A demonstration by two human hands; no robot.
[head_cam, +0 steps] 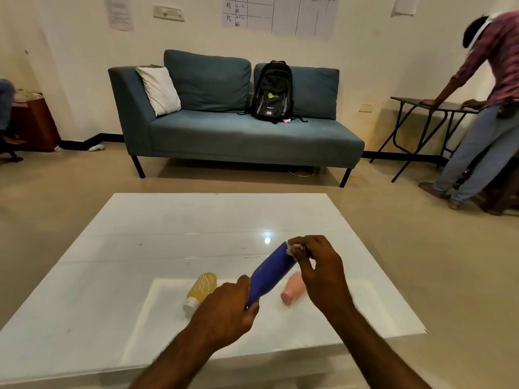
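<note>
A blue bottle (270, 272) is held tilted above the white glossy table (174, 234), its top pointing up and to the right. My left hand (227, 313) grips its lower end. My right hand (317, 265) pinches the small whitish cap or piece at the bottle's top end. On the table below lie a yellow bottle (202, 286) with a white cap, on its side to the left, and a pink bottle (292, 289) to the right.
Beyond the table a teal sofa (241, 136) carries a white cushion (159, 89) and a black backpack (271, 92). At the right a person (483, 108) leans on a dark folding table (432, 106). A brown cabinet (33, 123) stands at the left wall.
</note>
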